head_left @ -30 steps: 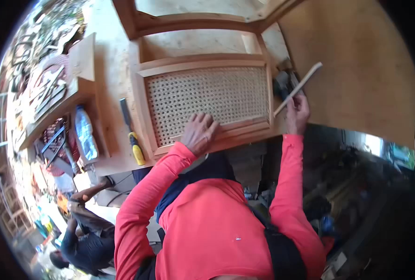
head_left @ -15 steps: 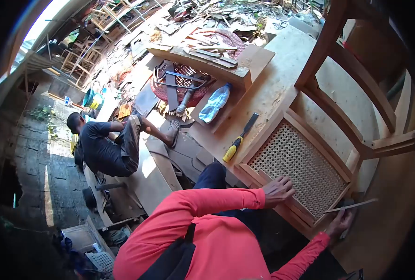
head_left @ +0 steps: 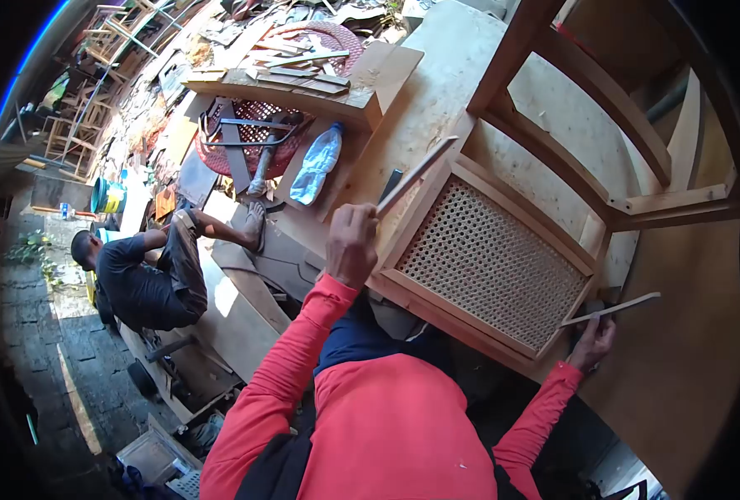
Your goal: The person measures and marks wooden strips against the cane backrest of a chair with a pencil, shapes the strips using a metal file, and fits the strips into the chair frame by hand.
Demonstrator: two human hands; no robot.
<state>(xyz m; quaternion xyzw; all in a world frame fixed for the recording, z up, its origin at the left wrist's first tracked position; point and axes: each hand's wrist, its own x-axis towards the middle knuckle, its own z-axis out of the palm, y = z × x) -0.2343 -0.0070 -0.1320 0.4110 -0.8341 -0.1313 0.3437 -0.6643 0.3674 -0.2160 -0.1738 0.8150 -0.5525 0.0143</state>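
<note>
My left hand [head_left: 353, 246] is closed around one end of a wooden strip [head_left: 420, 173], which is raised at a slant over the chair's corner. Below the strip lies a chisel [head_left: 393, 183]; only part of its dark blade shows, the rest hidden behind my hand. A wooden chair frame [head_left: 515, 333] rests on its side before me, with a woven cane panel [head_left: 495, 250] set in its seat. At the seat's right corner, my right hand [head_left: 593, 343] is closed on a thin wooden strip [head_left: 628, 306]. Next to those fingers is a dark object I cannot make out.
A crumpled plastic bottle [head_left: 316, 165] lies on the bench beside a wooden box [head_left: 361, 104] topped with scrap strips. A hacksaw [head_left: 249, 125] rests on a red woven seat [head_left: 211, 154]. Another person [head_left: 149, 279] sits at the left. Boards lie between us.
My left hand has left the seat's edge and moved left, now holding up a wooden strip. My right hand keeps its thin strip. The view has shifted, and the chisel is mostly covered.
</note>
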